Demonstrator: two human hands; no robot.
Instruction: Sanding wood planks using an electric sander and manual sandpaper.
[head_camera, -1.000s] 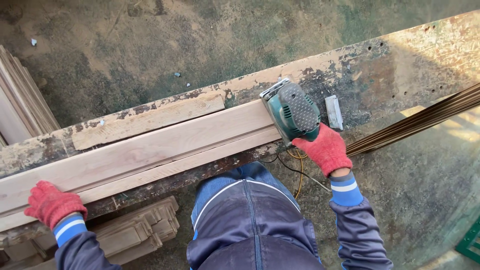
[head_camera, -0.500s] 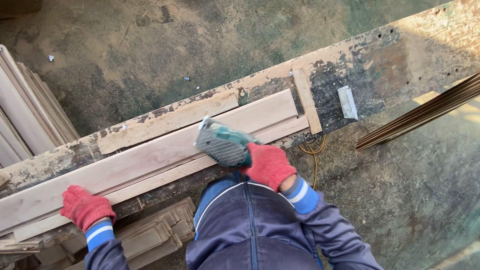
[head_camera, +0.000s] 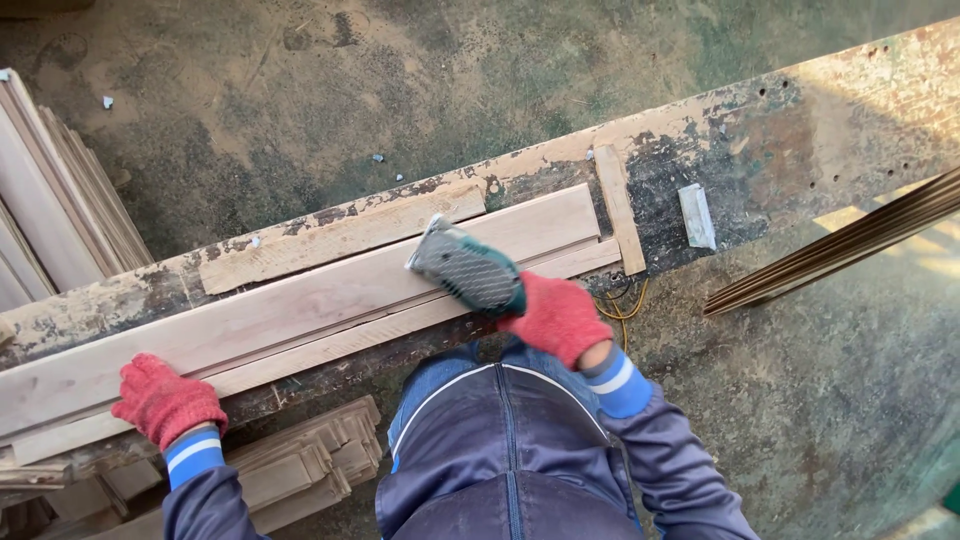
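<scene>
Right hand (head_camera: 556, 317) in a red knit glove has its fingers wrapped tight round the back of the green-and-grey electric sander (head_camera: 468, 270), which sits flat on the long pale wooden board (head_camera: 300, 305), near the board's right end. Left hand (head_camera: 165, 400), also red-gloved, presses down with fingers together on the board's near edge, far left of the sander. The sander's pad is hidden under its body, and the board runs out of view at the left.

One sander (head_camera: 468, 270), two red-gloved hands (head_camera: 165, 400), one workbench (head_camera: 780, 130)
</scene>
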